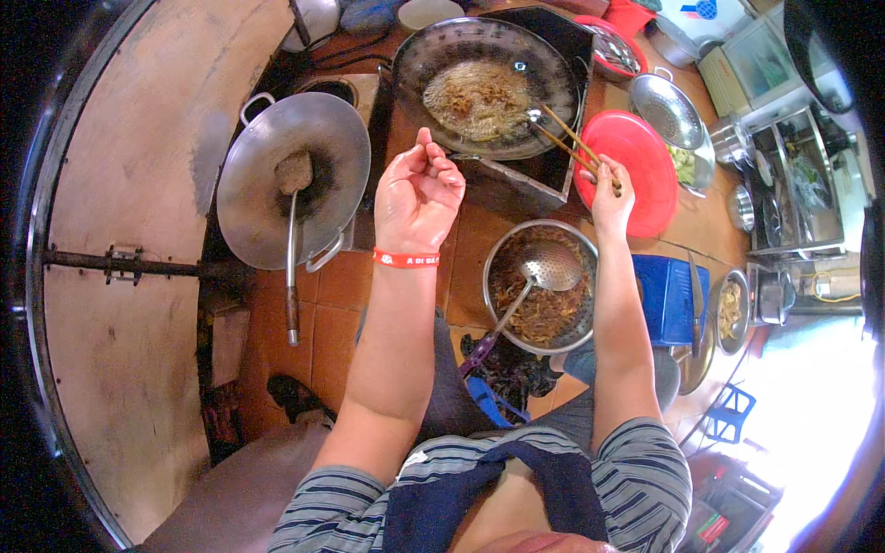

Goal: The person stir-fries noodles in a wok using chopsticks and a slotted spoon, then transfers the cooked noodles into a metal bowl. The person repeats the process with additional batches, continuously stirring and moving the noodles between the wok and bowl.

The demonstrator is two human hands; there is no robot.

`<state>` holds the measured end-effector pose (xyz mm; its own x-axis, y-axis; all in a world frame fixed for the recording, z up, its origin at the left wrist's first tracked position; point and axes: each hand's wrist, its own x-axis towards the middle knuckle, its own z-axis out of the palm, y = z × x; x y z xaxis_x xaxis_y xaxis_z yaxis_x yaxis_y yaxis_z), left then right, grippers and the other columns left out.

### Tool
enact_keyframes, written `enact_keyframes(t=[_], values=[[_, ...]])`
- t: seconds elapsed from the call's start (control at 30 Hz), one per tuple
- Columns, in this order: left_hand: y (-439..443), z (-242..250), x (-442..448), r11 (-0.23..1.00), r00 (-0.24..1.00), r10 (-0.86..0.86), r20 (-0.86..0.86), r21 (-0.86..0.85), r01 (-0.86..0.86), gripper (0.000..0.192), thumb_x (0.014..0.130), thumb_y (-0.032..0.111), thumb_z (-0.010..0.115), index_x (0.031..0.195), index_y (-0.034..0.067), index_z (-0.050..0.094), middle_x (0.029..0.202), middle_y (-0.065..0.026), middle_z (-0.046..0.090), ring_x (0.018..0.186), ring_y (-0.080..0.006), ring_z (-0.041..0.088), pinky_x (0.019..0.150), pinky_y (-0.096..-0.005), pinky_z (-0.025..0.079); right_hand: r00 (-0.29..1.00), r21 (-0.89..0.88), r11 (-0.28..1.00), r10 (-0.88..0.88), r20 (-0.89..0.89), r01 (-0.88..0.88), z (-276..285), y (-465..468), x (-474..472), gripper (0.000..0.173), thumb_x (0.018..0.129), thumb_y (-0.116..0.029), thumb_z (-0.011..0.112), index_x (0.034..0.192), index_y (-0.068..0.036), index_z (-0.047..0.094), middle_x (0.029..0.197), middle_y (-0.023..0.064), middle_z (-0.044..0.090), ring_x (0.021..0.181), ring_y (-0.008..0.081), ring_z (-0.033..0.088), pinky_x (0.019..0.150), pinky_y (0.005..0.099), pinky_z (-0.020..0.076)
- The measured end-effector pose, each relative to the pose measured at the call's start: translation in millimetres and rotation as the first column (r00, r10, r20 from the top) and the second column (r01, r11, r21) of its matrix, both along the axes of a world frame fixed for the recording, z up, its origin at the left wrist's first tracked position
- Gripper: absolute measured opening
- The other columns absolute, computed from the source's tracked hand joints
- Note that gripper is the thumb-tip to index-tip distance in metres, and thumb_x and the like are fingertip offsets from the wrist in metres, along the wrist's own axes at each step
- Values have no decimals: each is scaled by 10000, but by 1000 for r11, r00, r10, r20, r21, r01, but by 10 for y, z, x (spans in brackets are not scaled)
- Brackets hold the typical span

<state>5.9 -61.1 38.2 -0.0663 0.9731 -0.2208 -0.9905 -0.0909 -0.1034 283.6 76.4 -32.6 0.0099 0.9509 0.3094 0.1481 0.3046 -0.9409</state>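
Note:
My right hand (612, 188) holds a pair of long wooden chopsticks (568, 140), their tips over the right side of a dark wok (415, 83). In that wok, brown shreds of food (484, 95) lie in bubbling oil. My left hand (420, 193) is raised just before the wok's near rim, palm up, fingers loosely curled, with nothing visible in it. A red wristband (406, 259) is on the left wrist. Below and between my arms stands a perforated metal colander (489, 304) of browned shreds, with a skimmer (551, 265) resting on top.
At left, a second wok (242, 200) holds a long-handled spatula (292, 235). A red plastic basin or lid (639, 176) lies under my right hand. Farther right are a blue crate-like container (664, 294), a knife (696, 297), a bowl of pale strips (731, 311) and a tilted colander (666, 110).

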Motion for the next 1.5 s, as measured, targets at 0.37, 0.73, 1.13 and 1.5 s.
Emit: enact_keyframes(t=[0.37,0.73,1.13,1.5], values=[[69,-18,-153,987,992,-124,-14,103,125,216,882,-9,521,1074,34,612,816,-44,561,735,-156,492,686,-306,425,961,-98,994,66,270,-41,-447,1010,-632,317,877,-333,632,1095,-107,669,1036,121,689,974,224,650,859,360,507],[95,-74,-182,986,987,-157,-27,48,158,174,925,5,480,1048,-4,603,827,-65,541,728,-168,470,652,-294,420,737,193,850,286,613,-490,438,-258,-183,216,834,-147,579,999,-17,629,910,187,643,881,369,618,791,441,496],[108,-122,-232,980,983,-184,-14,80,185,175,923,6,487,1051,3,607,831,-65,547,736,-174,470,659,-289,419,555,27,803,387,736,-595,-62,-265,-711,225,864,-171,552,998,-2,618,955,191,625,869,377,627,775,454,511],[86,-41,-169,988,988,-147,-46,50,149,176,929,6,477,1039,-7,614,828,-77,556,731,-177,479,651,-296,424,874,256,955,9,486,-152,-352,-16,-184,246,876,-143,552,1068,1,608,1017,176,633,983,364,603,877,422,496]])
